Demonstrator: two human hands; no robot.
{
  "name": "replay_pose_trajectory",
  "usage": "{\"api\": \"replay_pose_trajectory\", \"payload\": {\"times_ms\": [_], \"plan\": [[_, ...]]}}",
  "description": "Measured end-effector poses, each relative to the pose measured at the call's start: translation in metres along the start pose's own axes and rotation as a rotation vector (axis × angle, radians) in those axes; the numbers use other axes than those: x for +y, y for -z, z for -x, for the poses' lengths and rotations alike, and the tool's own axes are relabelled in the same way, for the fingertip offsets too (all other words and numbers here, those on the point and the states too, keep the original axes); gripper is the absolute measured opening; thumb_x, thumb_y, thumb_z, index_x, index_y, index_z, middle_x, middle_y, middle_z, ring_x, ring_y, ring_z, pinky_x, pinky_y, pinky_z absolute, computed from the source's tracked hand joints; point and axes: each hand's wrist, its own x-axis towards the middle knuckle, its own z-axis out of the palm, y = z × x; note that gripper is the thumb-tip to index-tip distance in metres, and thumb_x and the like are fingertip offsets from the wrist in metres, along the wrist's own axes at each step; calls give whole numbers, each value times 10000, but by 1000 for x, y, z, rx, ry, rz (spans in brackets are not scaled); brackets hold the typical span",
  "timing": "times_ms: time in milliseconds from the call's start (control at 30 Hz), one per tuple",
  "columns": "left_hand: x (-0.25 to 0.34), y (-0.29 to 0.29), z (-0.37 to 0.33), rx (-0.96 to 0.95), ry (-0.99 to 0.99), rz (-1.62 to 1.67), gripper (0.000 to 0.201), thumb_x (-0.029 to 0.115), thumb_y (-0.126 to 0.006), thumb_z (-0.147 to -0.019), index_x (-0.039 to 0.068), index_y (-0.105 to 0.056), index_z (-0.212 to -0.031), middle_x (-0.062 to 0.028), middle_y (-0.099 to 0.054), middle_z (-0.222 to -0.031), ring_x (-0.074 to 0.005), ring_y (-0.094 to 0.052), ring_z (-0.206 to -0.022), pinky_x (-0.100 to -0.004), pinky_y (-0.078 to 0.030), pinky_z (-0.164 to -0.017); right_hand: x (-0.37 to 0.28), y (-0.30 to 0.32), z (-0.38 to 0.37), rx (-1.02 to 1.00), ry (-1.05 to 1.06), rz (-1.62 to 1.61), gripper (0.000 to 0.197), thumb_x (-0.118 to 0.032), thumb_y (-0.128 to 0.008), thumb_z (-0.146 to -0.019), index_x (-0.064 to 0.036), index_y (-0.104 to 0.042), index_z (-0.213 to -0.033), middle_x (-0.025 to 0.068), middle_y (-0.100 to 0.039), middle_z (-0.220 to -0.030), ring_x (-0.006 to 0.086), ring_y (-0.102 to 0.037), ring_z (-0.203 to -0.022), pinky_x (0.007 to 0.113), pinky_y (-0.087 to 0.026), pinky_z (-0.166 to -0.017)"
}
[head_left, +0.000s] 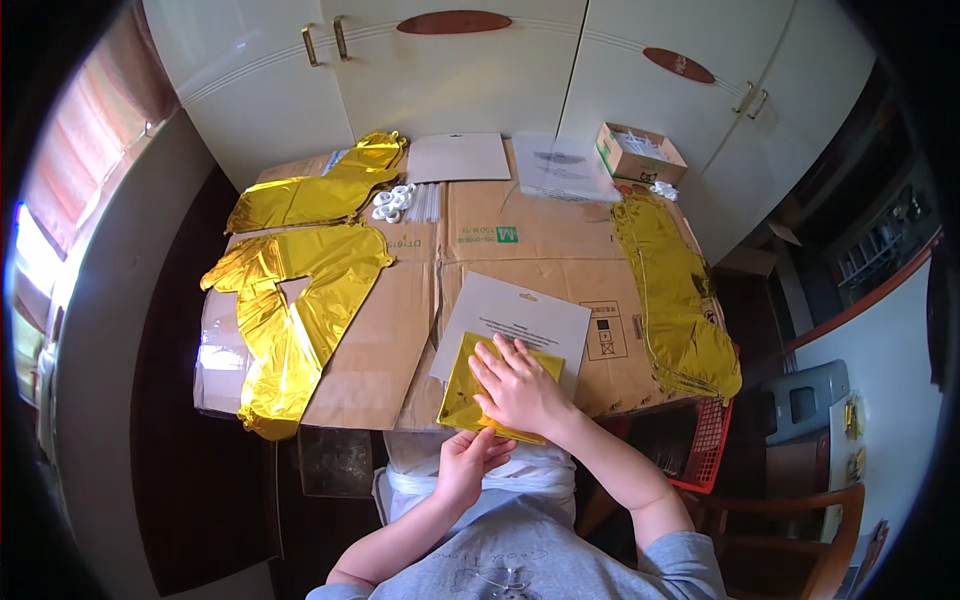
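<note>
A folded gold foil balloon [460,390] lies on a grey-white printed card [540,310] near the front edge of the cardboard-covered table. My right hand [522,390] rests flat on the folded foil, fingers stretched out. At the foil's near edge, my left hand [472,466] pinches its corner between thumb and fingers. Two flat gold foil balloons, one number-shaped [310,310] and one behind it [300,200], lie to the left. Along the right side stretches a long stack of gold foil [675,290].
White ribbon rolls [393,203] and clear straws [425,202] sit at the back, near a blank card [459,157] and a clear printed bag [566,170]. A small box [640,152] holds white sticks. Below the right table edge is a red basket [708,445], beside a wooden chair [845,530].
</note>
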Motion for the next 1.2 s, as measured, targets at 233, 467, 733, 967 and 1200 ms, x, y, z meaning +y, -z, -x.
{"api": "replay_pose_trajectory", "payload": {"times_ms": [233, 467, 733, 967, 1200], "plan": [[13, 1, 4, 4, 62, -25, 196, 179, -514, -1017, -6, -577, -1032, -126, -687, -983, -222, -703, -936, -307, -586, -761, -1, 8, 2, 18, 21, -119, 613, -442, -654, -847, -30, -573, -1294, 182, -536, -1365, 415, -434, -1320, 544, -361, -1080], [32, -1, 2, 4, 92, -99, 171, 177, -490, -1025, 24, -558, -1066, -118, -674, -1045, -207, -692, -963, -306, -575, -755, -1, 8, -2, 22, -4, -140, 693, -460, -685, -815, -41, -528, -1343, 180, -517, -1384, 409, -427, -1324, 534, -357, -1084], [41, 0, -2, 1, 171, -141, 160, 183, -495, -1020, 38, -551, -1055, -124, -658, -1110, -225, -689, -982, -329, -570, -781, 3, 8, -9, -106, 7, -113, 609, -299, -667, -806, 9, -541, -1316, 228, -529, -1362, 424, -450, -1311, 529, -371, -1091], [46, -2, 12, 21, 196, -112, 203, 186, -467, -1023, 32, -568, -1109, -120, -685, -1057, -231, -686, -998, -330, -562, -756, -1, -1, -6, -76, 44, 42, 575, -274, -698, -770, 15, -587, -1255, 213, -572, -1315, 409, -478, -1293, 451, -419, -1071], [19, 15, 20, 4, 234, -90, 255, 240, -501, -1020, 34, -560, -1158, -124, -675, -1144, -223, -674, -1041, -327, -549, -813, -7, 5, 6, -9, 44, -124, 518, -264, -671, -802, 17, -604, -1232, 209, -575, -1312, 401, -478, -1297, 455, -419, -1072]]}}
